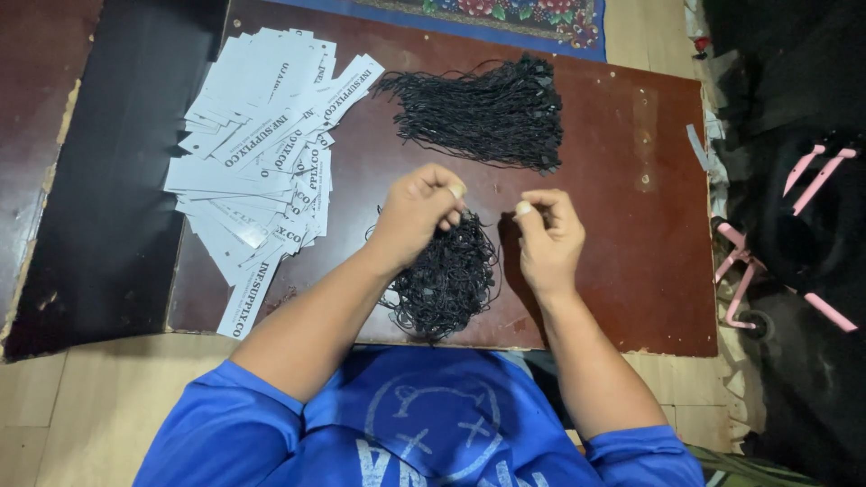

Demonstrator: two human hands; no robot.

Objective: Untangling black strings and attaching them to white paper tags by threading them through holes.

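Both hands pinch shut: left hand [417, 216] grips a tangled bunch of black strings [448, 275] that hangs onto the board [631, 252], while right hand [548, 236] seems to nip one fine strand, too thin to confirm. Farther off lie a neater string bundle [487, 113] and fanned white tags [262, 153], seemingly within reach.
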